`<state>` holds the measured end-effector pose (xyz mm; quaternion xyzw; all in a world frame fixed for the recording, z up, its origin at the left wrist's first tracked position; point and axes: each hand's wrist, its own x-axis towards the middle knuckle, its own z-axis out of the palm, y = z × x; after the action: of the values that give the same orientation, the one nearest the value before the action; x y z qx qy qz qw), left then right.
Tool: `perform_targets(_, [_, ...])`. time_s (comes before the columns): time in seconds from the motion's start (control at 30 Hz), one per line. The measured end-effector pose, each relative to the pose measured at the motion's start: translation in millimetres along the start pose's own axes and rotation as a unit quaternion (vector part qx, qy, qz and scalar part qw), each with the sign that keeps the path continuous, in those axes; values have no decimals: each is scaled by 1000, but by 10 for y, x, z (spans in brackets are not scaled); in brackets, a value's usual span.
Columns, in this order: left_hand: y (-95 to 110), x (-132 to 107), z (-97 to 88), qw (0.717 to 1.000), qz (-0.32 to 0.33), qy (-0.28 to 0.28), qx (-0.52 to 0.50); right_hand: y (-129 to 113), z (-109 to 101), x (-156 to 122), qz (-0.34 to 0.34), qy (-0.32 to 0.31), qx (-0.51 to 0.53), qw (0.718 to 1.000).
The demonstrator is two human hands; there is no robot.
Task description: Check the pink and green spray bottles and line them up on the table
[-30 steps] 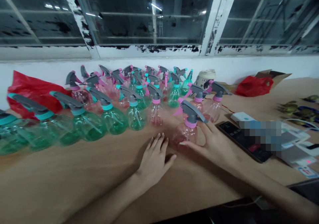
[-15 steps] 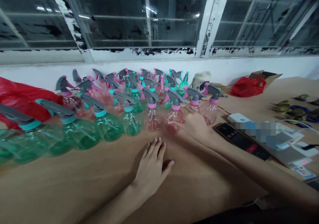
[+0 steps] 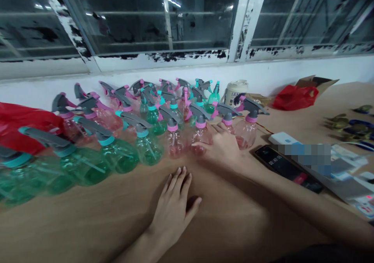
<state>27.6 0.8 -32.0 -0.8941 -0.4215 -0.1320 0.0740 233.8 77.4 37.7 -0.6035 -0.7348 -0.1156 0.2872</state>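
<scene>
My left hand (image 3: pixel 173 208) lies flat on the brown table (image 3: pixel 87 224), fingers stretched out and together, holding nothing. My right hand (image 3: pixel 223 146) is curled round the side of a pink spray bottle (image 3: pixel 199 136) with a grey trigger head, which stands in the front row of bottles. A second pink bottle (image 3: pixel 173 138) stands just left of it and a green bottle (image 3: pixel 147 144) beyond that. Many more pink and green spray bottles crowd behind, up to the white wall.
A black phone (image 3: pixel 288 168) lies right of my right hand, beside white boxes and papers (image 3: pixel 341 165). A red bag (image 3: pixel 293 97) and a cardboard box sit at the back right, another red bag (image 3: pixel 20 124) at the left. A white tub (image 3: pixel 235 91) stands behind the bottles.
My right hand has pushed the pink bottle away from me into the front row, beside the other pink bottle. The left hand has stayed flat on the table.
</scene>
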Motion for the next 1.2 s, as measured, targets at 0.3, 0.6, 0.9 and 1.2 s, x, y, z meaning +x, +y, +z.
perform_targets(0.3, [-27, -5, 19, 1000, 4, 17, -1, 517, -430, -329, 77, 75, 78, 991])
perform_targets(0.6, [-36, -4, -17, 1000, -2, 19, -7, 725, -232, -175, 121, 30, 110, 986])
perform_targets(0.9, [48, 33, -134, 997, -32, 55, -38, 649, -236, -143, 109, 8, 56, 992])
perform_targets(1.2, [231, 287, -166, 953, -99, 11, -285, 388, -487, -650, 112, -14, 7, 994])
